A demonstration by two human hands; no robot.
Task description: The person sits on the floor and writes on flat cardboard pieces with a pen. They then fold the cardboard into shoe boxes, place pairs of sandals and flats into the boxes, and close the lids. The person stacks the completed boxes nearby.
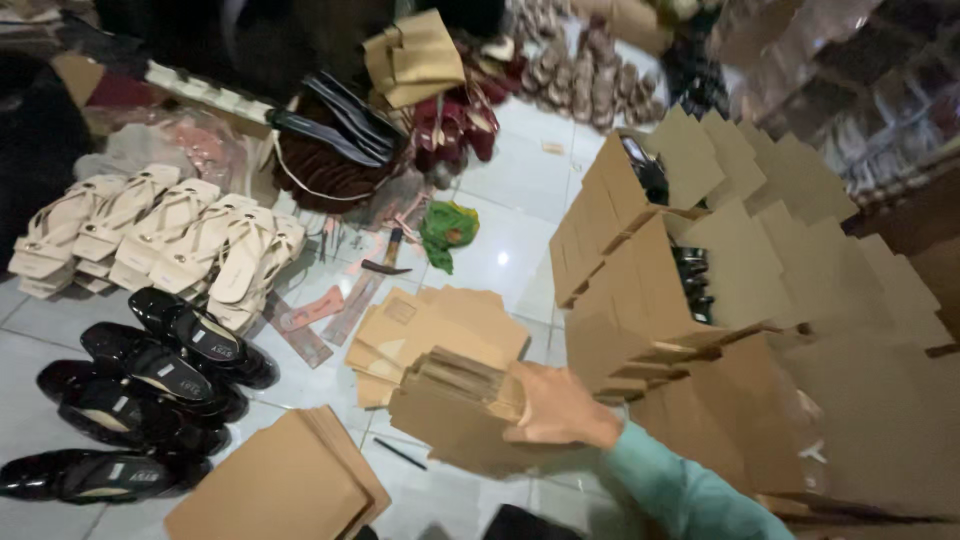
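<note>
My right hand, in a teal sleeve, reaches in from the lower right and grips a thick stack of flat brown cardboard box blanks, held above the white tiled floor. Just beyond it on the floor lies a loose pile of flat cardboard pieces. My left hand is not in view.
Stacked open cardboard boxes holding black shoes fill the right side. Black glossy shoes and beige sandals lie at left. Brown sheets sit at the bottom, with a pen, a hammer and a green cloth nearby.
</note>
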